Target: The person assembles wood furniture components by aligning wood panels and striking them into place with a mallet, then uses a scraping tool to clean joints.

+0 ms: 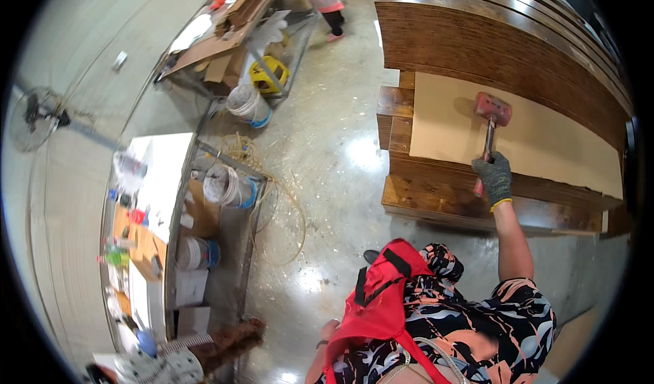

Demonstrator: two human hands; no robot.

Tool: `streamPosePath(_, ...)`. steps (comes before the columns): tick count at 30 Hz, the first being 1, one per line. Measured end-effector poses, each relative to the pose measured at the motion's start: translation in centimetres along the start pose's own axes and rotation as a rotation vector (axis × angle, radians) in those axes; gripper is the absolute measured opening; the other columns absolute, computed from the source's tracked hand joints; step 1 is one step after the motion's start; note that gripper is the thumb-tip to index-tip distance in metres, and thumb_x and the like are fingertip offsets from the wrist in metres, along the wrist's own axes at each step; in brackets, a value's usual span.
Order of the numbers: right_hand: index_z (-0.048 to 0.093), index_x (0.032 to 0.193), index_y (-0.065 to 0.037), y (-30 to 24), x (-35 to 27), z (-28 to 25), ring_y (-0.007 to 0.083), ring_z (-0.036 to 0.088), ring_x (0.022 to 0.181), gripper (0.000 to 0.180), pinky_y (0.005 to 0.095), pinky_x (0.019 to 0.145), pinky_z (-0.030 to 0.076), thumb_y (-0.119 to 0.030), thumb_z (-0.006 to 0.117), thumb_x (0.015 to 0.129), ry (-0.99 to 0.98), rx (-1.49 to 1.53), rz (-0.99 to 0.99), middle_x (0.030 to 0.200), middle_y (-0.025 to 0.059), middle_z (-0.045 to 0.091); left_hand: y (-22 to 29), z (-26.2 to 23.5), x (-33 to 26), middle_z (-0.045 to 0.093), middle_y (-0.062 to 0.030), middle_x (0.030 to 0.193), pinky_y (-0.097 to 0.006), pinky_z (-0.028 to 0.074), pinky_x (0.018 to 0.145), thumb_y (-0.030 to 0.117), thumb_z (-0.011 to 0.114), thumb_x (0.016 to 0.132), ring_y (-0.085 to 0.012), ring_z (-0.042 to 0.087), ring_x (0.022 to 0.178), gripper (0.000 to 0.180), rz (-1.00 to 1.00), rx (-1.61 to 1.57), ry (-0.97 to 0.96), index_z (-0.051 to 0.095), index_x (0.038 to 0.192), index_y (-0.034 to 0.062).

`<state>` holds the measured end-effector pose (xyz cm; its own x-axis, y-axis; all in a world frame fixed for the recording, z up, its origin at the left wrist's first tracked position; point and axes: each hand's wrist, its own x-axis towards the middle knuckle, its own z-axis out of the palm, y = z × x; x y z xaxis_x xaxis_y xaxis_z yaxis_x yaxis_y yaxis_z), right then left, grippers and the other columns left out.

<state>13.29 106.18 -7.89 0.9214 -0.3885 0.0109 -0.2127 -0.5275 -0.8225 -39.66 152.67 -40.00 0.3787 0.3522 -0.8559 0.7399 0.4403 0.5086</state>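
My right hand (496,177), in a dark grey knit glove with a yellow cuff, is closed around the handle of a mallet (493,109). The mallet has a worn red head, held over a flat sheet of brown cardboard (443,121). Under the cardboard lies a stack of dark brown wooden boards (436,196). My left hand (330,329) hangs low beside the red apron (381,295). The apron and the angle hide most of its fingers, so its grip cannot be made out.
Tall stacks of dark boards (477,33) rise beyond the cardboard. To the left stands a cluttered workbench (163,173) with buckets (228,186) below and a coiled hose (300,213) on the floor. A person (325,2) is at the far end near another loaded table (204,57).
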Motion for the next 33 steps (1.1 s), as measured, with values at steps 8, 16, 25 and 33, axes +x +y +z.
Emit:
streamPosePath(8,0.061,0.077,-0.001,-7.4,-3.2,6.6,0.0241,0.059,0.063,0.031,0.0374,0.063,0.047,-0.029,0.073,0.068,0.122,-0.079,0.119,0.068,0.0123,0.061,18.1,-12.8,10.7,0.064,-0.0126,0.102,-0.036,0.053,0.073,0.012,0.056,0.085,-0.0272,0.063,0.092,0.022,-0.060,0.301,-0.036,0.063,0.103,0.0019)
streamPosePath(16,0.061,0.071,0.001,-12.8,-1.6,12.0,0.0197,0.058,0.053,0.032,0.0348,0.054,0.046,-0.030,0.072,0.071,0.332,0.051,0.288,0.062,0.0100,0.061,41.0,-14.4,25.3,0.063,-0.0090,0.101,-0.037,0.051,0.071,0.018,0.060,0.084,-0.0255,0.061,0.089,0.023,-0.121,0.234,-0.030,0.062,0.105,0.0102)
streamPosePath(25,0.065,0.081,0.004,-13.9,1.2,13.6,0.0285,0.065,0.067,0.044,0.0382,0.065,0.051,-0.035,0.074,0.065,0.430,-0.183,0.455,0.072,0.0185,0.065,66.3,-5.9,38.7,0.062,-0.0065,0.079,-0.030,0.040,0.041,0.010,0.058,0.086,-0.0168,0.055,0.052,0.027,-0.021,0.358,-0.276,0.058,0.113,0.0075)
streamPosePath(33,0.068,0.089,-0.005,-13.0,3.4,10.6,0.0340,0.065,0.087,0.042,0.0411,0.078,0.050,-0.040,0.073,0.067,0.457,-0.403,0.577,0.089,0.0193,0.068,79.0,15.7,35.2,0.066,-0.0082,0.091,-0.027,0.044,0.047,0.008,0.062,0.087,-0.0140,0.059,0.060,0.037,0.151,0.705,-0.475,0.054,0.122,-0.0008)
